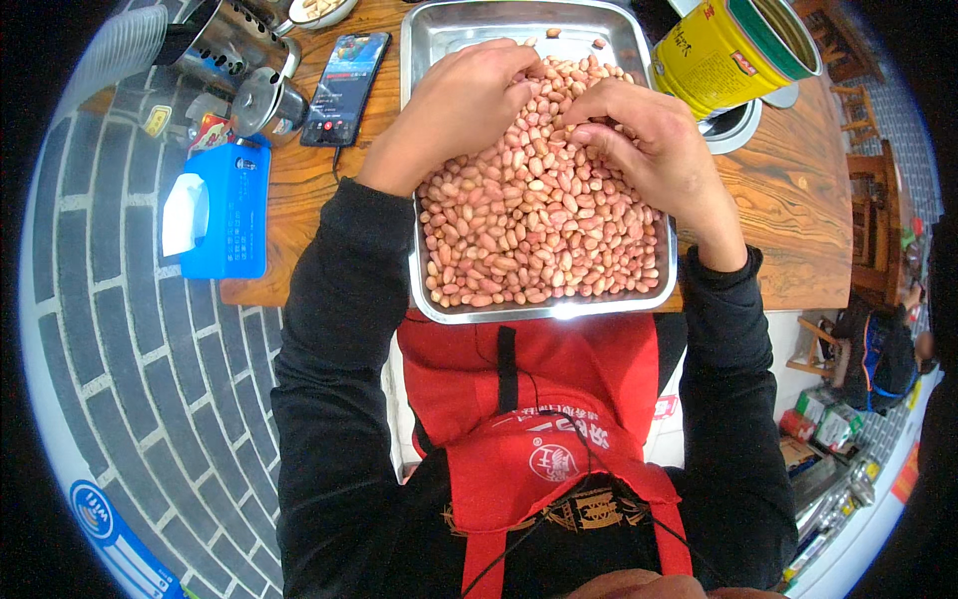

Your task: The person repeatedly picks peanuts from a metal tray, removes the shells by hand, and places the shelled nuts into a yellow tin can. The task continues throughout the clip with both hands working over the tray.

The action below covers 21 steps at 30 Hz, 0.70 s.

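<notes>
A rectangular stainless steel tray (pixel 419 299) stands before me on the wooden table, spread thickly with shelled, pink-skinned peanuts (pixel 539 232). My left hand (pixel 479 97) reaches over its far left part, with fingertips and thumb bent down at the peanuts. From the right, my right hand (pixel 651 135) comes in over the tray, its thumb and forefinger close together at the peanuts' surface. Whether either hand pinches a peanut is too small to make out. At the tray's far end, bare metal shows with a few loose peanuts.
A yellow tin with a green rim (pixel 711 60) stands right of the tray, by a round lidded container (pixel 737 127). On the left are a smartphone (pixel 346 90), a glass jar (pixel 273 105), a blue tissue box (pixel 228 213) and a perforated metal holder (pixel 232 41). A white bowl (pixel 322 11) sits beyond.
</notes>
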{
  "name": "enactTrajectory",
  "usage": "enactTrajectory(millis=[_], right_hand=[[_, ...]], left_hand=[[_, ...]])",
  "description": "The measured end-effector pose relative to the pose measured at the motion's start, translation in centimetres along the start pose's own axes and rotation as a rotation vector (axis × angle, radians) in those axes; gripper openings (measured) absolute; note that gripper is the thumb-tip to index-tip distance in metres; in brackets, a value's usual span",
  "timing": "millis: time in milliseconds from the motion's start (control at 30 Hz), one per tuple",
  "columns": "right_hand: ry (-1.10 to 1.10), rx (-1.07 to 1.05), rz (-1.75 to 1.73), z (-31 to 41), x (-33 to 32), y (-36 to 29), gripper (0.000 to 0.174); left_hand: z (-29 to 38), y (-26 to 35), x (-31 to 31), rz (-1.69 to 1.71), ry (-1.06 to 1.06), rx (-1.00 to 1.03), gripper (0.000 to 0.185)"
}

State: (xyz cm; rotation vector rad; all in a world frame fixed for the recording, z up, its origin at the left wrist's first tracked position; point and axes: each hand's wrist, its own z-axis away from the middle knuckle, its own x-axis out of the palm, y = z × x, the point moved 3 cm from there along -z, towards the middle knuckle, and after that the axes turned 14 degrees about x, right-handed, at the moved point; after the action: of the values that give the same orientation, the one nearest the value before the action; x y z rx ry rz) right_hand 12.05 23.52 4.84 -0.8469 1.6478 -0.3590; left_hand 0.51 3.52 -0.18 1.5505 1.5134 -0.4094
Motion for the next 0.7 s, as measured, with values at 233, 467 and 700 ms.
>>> enactTrajectory(millis=[233, 467, 700], right_hand=[[0.074, 0.04, -0.028, 0.1, -0.3, 0.0, 0.016], [0.037, -0.028, 0.059, -0.2, -0.4, -0.4, 0.016], [0.714, -0.171, 0.015, 1.2, -8.0, -0.1, 0.016]], left_hand=[[0.0, 0.1, 0.1, -0.012, -0.008, -0.004, 0.023], [0.0, 0.0, 0.0, 0.004, -0.015, -0.043, 0.023], [-0.3, 0.8, -0.6, 0.05, -0.05, -0.111, 0.022]])
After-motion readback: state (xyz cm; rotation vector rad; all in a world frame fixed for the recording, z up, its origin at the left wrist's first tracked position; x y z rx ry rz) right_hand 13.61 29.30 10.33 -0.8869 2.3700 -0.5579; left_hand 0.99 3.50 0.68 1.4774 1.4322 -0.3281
